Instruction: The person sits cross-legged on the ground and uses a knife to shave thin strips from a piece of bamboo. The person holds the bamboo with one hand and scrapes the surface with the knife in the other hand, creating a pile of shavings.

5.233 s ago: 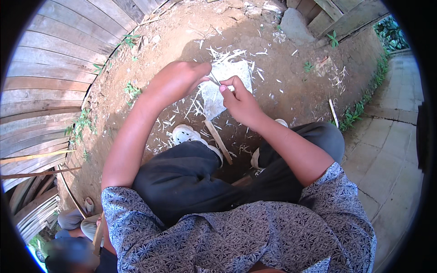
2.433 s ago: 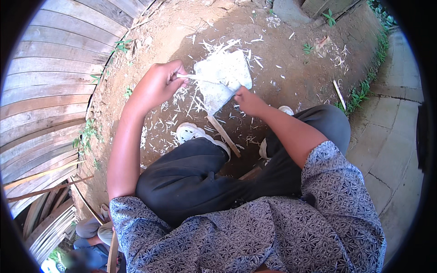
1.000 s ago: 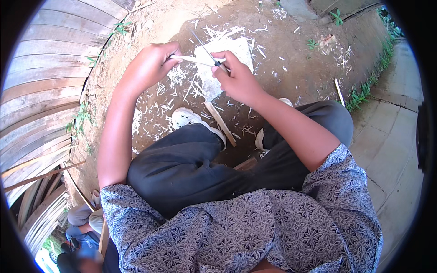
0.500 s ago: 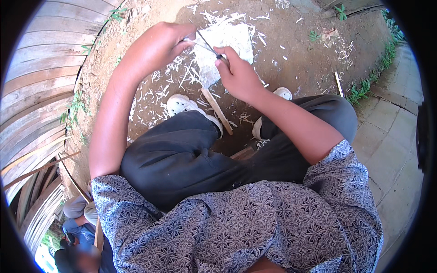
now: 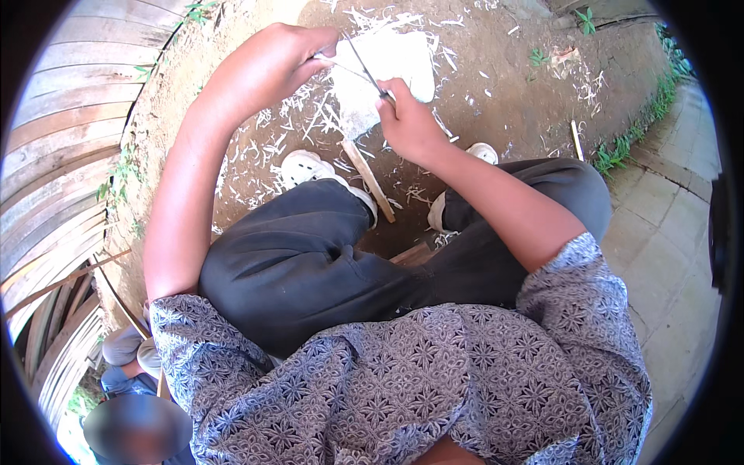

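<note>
My left hand (image 5: 294, 58) is closed on a thin pale strip of wood (image 5: 346, 68), which slants down toward my right hand. The fingers of my right hand (image 5: 411, 124) are wrapped round the handle of a knife (image 5: 363, 62). Its dark, narrow blade points up and to the left, crossing close to the strip; whether the two touch I cannot tell. Beneath both hands lies a bright white slab or cloth (image 5: 372, 105) on the dirt. Its kind is washed out by the light.
Pale shavings (image 5: 310, 116) litter the brown ground. A flat wooden stick (image 5: 367, 180) lies between my white shoes (image 5: 306, 167). Stacked planks (image 5: 70, 147) curve along the left, and paving (image 5: 666, 225) runs on the right. Another person (image 5: 132, 364) sits at lower left.
My left hand has risen slightly with the strip, and my right hand with the knife has shifted a little right. The other person at lower left has moved their head.
</note>
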